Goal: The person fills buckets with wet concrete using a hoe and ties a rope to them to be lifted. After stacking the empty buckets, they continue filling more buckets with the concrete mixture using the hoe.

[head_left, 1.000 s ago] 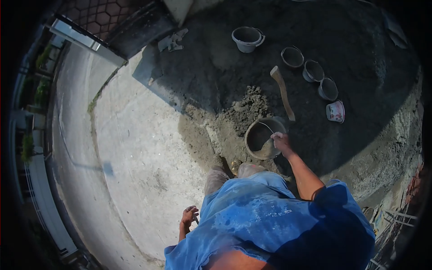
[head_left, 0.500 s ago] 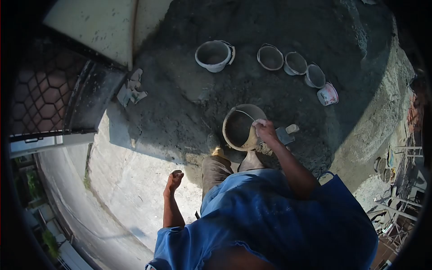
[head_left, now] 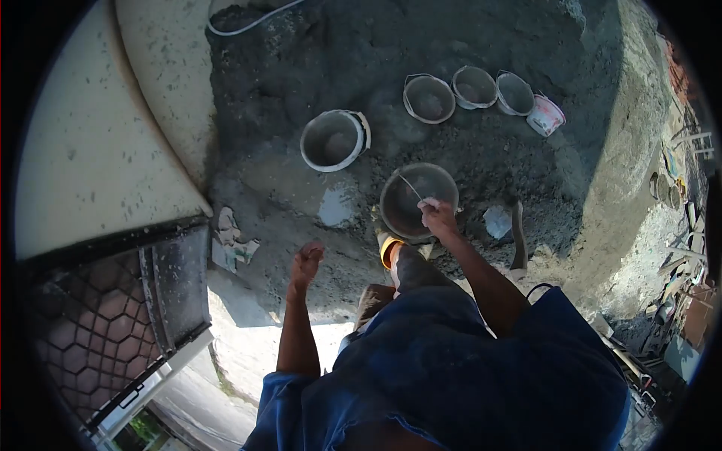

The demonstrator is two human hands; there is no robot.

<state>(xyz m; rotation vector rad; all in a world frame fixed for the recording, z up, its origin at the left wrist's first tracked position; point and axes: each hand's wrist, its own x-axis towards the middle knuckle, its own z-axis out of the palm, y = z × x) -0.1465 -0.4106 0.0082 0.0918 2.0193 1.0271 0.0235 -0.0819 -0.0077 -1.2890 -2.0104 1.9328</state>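
Gripped in the right hand [head_left: 438,216] is the thin wire handle of a round bucket [head_left: 418,200], which is carried low in front of the legs, above dark, sandy ground [head_left: 481,45]. Its inside is seen to be grey and smeared; whether anything is in it cannot be told. The left hand [head_left: 307,264] is held out to the side, curled into a loose fist; whether anything is enclosed in it cannot be made out. Just beyond the carried bucket, a larger pale bucket [head_left: 333,140] is set on the ground, tipped slightly. Farther off, three small pails [head_left: 472,90] are lined up touching one another, with a pink-and-white container [head_left: 545,115] at the end of the row. A hoe [head_left: 510,228] is laid flat on the sand near the right arm. An orange-toed boot [head_left: 389,249] is seen beneath the carried bucket.
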